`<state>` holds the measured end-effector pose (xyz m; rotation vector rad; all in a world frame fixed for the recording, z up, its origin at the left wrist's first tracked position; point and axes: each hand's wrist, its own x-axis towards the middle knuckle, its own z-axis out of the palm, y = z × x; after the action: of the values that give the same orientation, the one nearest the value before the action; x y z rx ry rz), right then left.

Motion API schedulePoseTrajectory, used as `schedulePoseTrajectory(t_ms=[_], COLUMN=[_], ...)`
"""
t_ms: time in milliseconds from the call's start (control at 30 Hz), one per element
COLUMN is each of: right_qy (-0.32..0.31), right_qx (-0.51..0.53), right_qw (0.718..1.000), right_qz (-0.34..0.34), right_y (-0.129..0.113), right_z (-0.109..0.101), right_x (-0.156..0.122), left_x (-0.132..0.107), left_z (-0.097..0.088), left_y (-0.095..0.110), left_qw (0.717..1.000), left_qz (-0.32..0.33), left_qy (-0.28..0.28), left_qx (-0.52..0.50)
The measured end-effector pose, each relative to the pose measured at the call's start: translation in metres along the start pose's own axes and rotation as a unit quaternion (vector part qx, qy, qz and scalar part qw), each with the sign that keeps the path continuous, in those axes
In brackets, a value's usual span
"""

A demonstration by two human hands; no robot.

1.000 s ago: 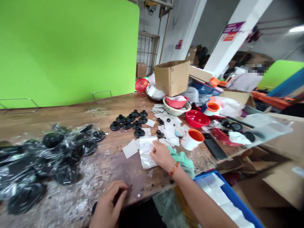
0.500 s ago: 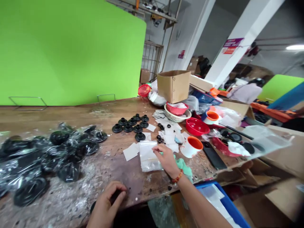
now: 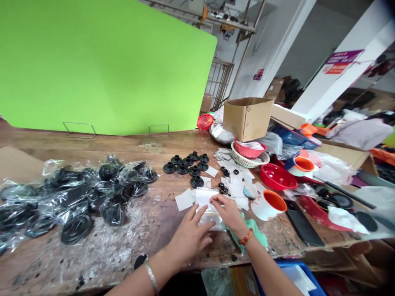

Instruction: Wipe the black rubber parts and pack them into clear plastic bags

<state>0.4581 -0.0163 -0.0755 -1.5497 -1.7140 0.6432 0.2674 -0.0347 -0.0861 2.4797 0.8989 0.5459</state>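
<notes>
A stack of clear plastic bags [image 3: 205, 197] lies on the worktable in front of me. My right hand [image 3: 230, 214] is closed in a pinch at the upper right edge of the top bag. My left hand [image 3: 188, 236] is spread over the lower left of the stack, fingers apart and holding nothing. Beyond the bags stand several black round flanged parts [image 3: 182, 168]. White paper squares [image 3: 185, 200] lie beside and under the stack. A green cloth [image 3: 256, 234] is partly under my right wrist.
Bagged black parts [image 3: 114, 211] are heaped at the left. To the right are small black rings [image 3: 222, 188], a white and orange cup [image 3: 262, 207], a phone [image 3: 304, 224], a red bowl [image 3: 277, 181] and a cardboard box [image 3: 237, 119]. A green panel [image 3: 108, 70] stands behind.
My left hand has moved from the table's front edge up and right to the bags, its fingers opening out. My right hand stays at the bag edge. The view has turned left.
</notes>
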Motion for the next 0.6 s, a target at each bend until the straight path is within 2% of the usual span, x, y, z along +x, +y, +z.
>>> schedulePoseTrajectory(t_ms=[100, 167, 233, 300, 367, 400, 433, 500, 533, 600], right_qy=[-0.015, 0.003, 0.07, 0.177, 0.27, 0.285, 0.27, 0.165, 0.09, -0.05], right_qx=[-0.006, 0.011, 0.048, 0.088, 0.095, 0.089, 0.082, 0.085, 0.098, 0.128], right_qw=[1.0, 0.999, 0.992, 0.973, 0.95, 0.948, 0.954, 0.98, 0.989, 0.989], right_qz=[0.018, 0.047, 0.09, 0.122, 0.122, 0.112, 0.099, 0.074, 0.065, 0.056], right_y=[0.002, 0.008, 0.015, 0.018, 0.014, 0.008, 0.0, -0.02, -0.032, -0.054], right_z=[0.006, 0.005, -0.002, -0.016, -0.03, -0.035, -0.038, -0.033, -0.026, -0.007], right_x=[0.005, 0.01, 0.017, 0.025, 0.032, 0.033, 0.034, 0.03, 0.026, 0.017], left_x=[0.008, 0.005, 0.0, -0.004, -0.006, -0.006, -0.007, -0.007, -0.007, -0.009], left_z=[0.025, 0.036, 0.041, 0.043, 0.041, 0.04, 0.037, 0.027, 0.019, -0.002], left_y=[-0.007, -0.013, -0.017, -0.018, -0.017, -0.016, -0.015, -0.014, -0.013, -0.014], left_qw=[0.997, 0.996, 0.996, 0.998, 0.999, 1.0, 0.998, 0.983, 0.964, 0.904], left_qz=[0.006, 0.009, 0.019, 0.022, 0.014, 0.007, -0.006, -0.063, -0.104, -0.173], left_qy=[-0.027, -0.034, -0.03, -0.025, -0.027, -0.023, -0.01, 0.062, 0.117, 0.214], left_qx=[0.069, 0.083, 0.077, 0.052, 0.012, -0.018, -0.058, -0.161, -0.217, -0.327])
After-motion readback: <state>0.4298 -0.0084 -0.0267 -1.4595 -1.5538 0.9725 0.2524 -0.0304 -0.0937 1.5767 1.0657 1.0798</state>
